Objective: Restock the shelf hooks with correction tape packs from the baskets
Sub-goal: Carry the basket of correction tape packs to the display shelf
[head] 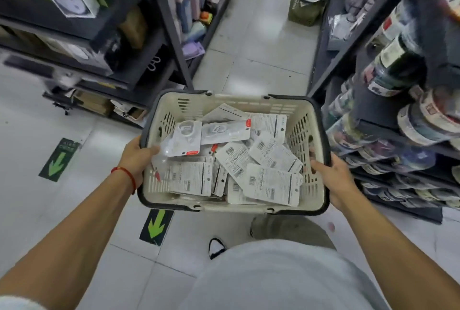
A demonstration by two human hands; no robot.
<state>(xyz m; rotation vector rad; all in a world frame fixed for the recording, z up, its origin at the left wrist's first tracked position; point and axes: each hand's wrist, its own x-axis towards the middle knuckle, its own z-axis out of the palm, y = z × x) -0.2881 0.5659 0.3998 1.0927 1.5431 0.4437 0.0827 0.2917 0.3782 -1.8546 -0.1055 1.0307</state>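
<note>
A cream plastic basket with a dark rim hangs in front of me above the aisle floor. It holds several white correction tape packs, lying loose, most with the barcode side up. My left hand grips the basket's left rim, fingers curled inside. My right hand grips the right rim the same way. No shelf hooks are clearly visible.
Dark shelving lines the left side and a rack of tape rolls the right. A green basket full of packs stands on the white tiled floor further down the aisle. Green arrow stickers mark the floor.
</note>
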